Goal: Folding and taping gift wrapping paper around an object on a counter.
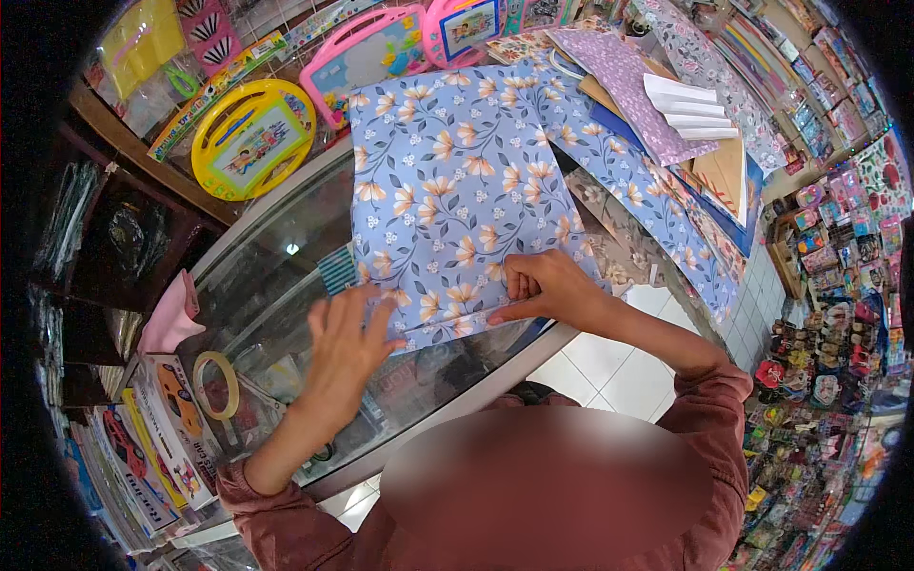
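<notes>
A sheet of blue floral wrapping paper [457, 193] lies on a glass display counter [278, 243], with a narrow folded strip along its near edge. My right hand [550, 289] has its fingers curled and its thumb at that folded edge; whether it pinches the paper is unclear. My left hand [350, 335] rests with fingers spread at the paper's near left corner. A roll of clear tape [216, 385] is at the left, beside what look like scissors [264, 389]. A teal striped item [335, 270] shows partly from under the paper's left edge.
Yellow [253, 139] and pink drawing boards [371, 61] stand along the far side. Patterned papers, envelopes and a pleated white paper [689, 107] are piled at the right. Boxed toy cars [175, 417] and a pink cloth-like item [171, 314] are at the left. Packed shelves surround the counter.
</notes>
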The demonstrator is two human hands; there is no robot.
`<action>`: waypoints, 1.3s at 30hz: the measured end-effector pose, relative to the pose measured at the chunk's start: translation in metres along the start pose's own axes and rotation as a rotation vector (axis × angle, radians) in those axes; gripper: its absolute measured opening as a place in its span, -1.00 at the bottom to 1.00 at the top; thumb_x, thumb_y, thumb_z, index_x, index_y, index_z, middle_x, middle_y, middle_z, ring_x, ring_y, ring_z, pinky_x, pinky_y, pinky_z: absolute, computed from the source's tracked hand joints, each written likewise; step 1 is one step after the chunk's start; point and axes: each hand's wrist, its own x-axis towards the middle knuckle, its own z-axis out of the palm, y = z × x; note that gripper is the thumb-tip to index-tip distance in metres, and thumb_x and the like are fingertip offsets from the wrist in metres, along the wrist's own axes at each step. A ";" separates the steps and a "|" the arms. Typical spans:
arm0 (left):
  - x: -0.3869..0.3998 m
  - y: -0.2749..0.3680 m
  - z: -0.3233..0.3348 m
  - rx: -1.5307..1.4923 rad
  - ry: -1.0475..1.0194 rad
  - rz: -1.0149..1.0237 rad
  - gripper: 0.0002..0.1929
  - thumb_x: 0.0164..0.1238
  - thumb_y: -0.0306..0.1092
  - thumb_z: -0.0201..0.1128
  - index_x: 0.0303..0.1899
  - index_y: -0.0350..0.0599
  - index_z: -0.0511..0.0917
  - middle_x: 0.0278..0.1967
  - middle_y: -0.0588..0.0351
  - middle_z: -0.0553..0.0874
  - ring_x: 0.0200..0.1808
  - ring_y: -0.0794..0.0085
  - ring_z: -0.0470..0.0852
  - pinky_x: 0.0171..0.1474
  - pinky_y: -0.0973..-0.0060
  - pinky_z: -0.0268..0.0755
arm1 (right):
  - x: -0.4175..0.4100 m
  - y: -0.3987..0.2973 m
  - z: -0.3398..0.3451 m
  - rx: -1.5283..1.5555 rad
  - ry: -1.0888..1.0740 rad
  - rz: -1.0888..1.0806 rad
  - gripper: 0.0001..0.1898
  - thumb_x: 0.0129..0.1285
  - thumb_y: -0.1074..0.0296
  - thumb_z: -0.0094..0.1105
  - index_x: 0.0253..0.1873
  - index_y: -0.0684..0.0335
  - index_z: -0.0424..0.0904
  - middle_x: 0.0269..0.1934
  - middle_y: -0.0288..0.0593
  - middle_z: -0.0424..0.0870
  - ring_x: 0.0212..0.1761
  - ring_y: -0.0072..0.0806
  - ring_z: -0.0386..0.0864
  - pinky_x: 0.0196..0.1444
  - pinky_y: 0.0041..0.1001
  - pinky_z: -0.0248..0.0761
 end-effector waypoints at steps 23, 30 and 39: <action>0.008 0.042 0.016 -0.081 -0.332 0.373 -0.31 0.16 -0.53 0.02 0.36 -0.45 0.04 0.38 -0.22 0.15 0.40 0.00 0.18 0.40 0.20 0.09 | 0.004 0.001 -0.002 -0.050 -0.033 -0.014 -0.56 -0.09 0.05 0.52 -0.50 0.25 0.44 -0.64 -0.25 0.50 -0.62 -0.45 0.48 -0.53 -0.48 0.30; 0.006 0.055 0.020 -0.264 -0.304 0.265 -0.21 0.15 -0.31 0.11 0.37 -0.48 -0.03 0.27 -0.50 0.23 0.30 -0.32 0.24 0.31 -0.10 0.09 | -0.021 0.003 -0.012 -0.443 0.165 -0.124 -0.60 0.08 -0.03 0.35 -0.48 0.20 0.47 -0.58 -0.21 0.57 -0.52 -0.24 0.59 -0.48 -0.36 0.37; 0.019 0.080 0.022 -0.089 -0.331 0.194 -0.19 0.20 -0.21 0.16 0.45 -0.10 -0.05 0.10 -0.66 0.34 0.16 -0.45 0.35 0.21 -0.17 0.19 | -0.036 0.024 -0.030 -0.500 0.186 -0.249 -0.64 0.17 0.02 0.27 -0.41 0.23 0.54 -0.52 -0.14 0.57 -0.49 -0.20 0.59 -0.42 -0.31 0.40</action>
